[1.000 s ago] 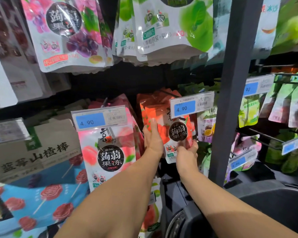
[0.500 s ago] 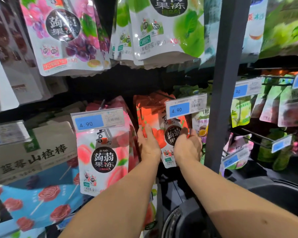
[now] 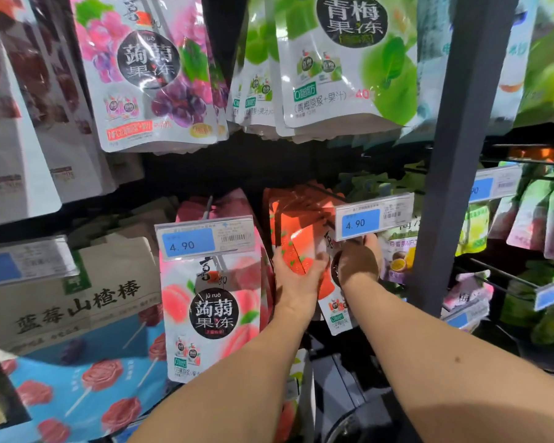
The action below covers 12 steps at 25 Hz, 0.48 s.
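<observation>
Tight squeeze on the jelly rack

Not much room here: the red-orange jelly pouch hangs between the peach jelly pouch on its left and the grey upright post on its right, with the 4.90 price tag right over its top. My left hand grips its left edge, thumb on the front. My right hand curls over the front just beside it, fingertips tucked under the tag, so probably pinching.
</observation>
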Motion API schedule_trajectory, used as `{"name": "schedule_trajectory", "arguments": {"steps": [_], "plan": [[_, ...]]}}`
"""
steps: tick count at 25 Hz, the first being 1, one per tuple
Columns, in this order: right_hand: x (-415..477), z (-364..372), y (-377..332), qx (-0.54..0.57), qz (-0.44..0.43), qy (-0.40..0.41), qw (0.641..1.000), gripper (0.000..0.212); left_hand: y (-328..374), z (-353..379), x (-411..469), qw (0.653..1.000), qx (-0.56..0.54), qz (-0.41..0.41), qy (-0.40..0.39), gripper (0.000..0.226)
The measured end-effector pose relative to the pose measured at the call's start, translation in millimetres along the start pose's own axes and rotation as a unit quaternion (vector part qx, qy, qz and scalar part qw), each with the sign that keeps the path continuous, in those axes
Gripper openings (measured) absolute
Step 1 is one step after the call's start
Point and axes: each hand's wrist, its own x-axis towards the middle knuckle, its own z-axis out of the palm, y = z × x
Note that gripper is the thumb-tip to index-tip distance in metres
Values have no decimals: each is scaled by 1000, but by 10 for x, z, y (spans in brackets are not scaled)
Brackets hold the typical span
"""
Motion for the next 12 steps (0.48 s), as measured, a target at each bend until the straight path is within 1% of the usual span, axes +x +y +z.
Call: {"name": "schedule_trajectory", "arguments": {"steps": [1,3,5,7,8,9,10,11,12], "plan": [[-6,24,19,6,3,30,1000,8,-33,-6,35,1000,-1,6,-4,114],[-47,72,14,0,-13,57,998,7,-65,-18,104,1000,3,23,5,101],[-64,138,44,1,-8,57,998,14,-89,-16,172,999,13,41,27,79],[19,182,102,17,-1,54,998,28,-79,-9,182,998,3,58,38,53],[8,184,90,29,1,55,998,33,-81,-6,183,997,5,62,46,44],[34,182,86,43,5,50,998,32,-71,-8,176,997,4,66,48,38],[110,203,136,22,8,55,998,25,-78,-2,183,997,7,63,49,34],[112,179,134,-6,0,56,998,18,-88,1,181,997,11,57,46,35],[91,148,128,-41,-16,50,998,13,-88,2,168,998,3,45,39,42]]}}
